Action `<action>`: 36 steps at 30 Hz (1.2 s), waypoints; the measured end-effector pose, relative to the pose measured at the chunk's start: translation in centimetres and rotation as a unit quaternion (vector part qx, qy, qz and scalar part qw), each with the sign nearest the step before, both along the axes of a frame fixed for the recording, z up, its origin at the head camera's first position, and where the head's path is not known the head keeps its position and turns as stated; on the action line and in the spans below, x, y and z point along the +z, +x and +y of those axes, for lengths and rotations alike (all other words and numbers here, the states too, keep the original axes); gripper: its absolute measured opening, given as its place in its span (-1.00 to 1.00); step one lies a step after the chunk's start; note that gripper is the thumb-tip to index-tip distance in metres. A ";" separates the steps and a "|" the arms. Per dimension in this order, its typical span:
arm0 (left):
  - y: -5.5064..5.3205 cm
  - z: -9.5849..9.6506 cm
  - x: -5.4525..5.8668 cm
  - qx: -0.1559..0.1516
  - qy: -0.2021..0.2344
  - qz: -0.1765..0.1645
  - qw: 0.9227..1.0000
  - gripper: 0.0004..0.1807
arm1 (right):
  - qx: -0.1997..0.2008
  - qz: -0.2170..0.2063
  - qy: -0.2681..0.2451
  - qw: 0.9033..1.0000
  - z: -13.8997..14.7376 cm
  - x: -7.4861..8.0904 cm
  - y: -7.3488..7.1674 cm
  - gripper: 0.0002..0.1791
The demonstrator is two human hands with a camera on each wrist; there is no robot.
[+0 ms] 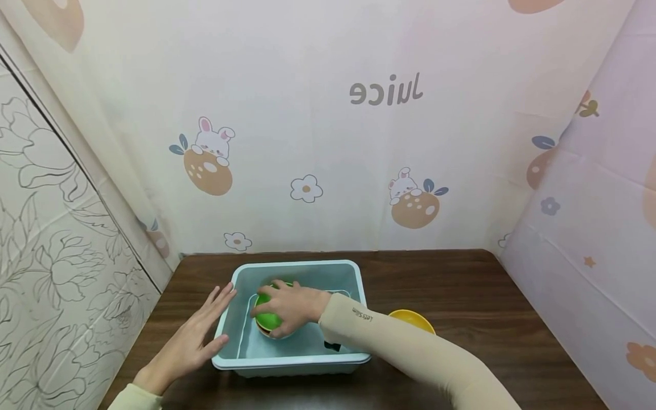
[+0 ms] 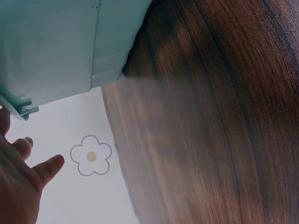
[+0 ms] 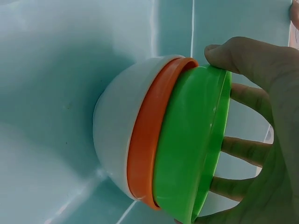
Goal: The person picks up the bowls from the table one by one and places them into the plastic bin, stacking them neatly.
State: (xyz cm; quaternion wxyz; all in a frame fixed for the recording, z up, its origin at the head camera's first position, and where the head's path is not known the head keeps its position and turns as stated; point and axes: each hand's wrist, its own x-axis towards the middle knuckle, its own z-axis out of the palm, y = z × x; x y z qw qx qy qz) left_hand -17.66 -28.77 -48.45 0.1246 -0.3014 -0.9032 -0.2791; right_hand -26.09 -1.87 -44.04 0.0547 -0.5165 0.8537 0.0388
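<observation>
My right hand reaches into a light blue plastic bin and grips the rim of a green bowl, thumb on one side and fingers spread round the other. In the right wrist view the green bowl sits tilted in an orange bowl, which is nested in a white bowl on the bin's floor. My left hand is at the bin's left side, its fingers extended and fingertips right at the rim.
A yellow bowl stands on the dark wooden table to the right of the bin, partly hidden by my right sleeve. A patterned curtain hangs behind the table, with more sheeting at both sides.
</observation>
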 end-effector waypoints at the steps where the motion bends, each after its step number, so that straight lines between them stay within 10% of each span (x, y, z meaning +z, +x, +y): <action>1: 0.0 0.0 0.0 0.000 0.000 0.000 1.000 -0.06 | 0.000 0.001 0.001 1.000 0.0 0.0 0.0 -0.35; 36: -0.1 -0.1 -0.3 0.000 -0.001 -0.001 1.000 -0.08 | 0.004 0.013 0.025 1.000 -0.3 -0.8 -0.1 -0.33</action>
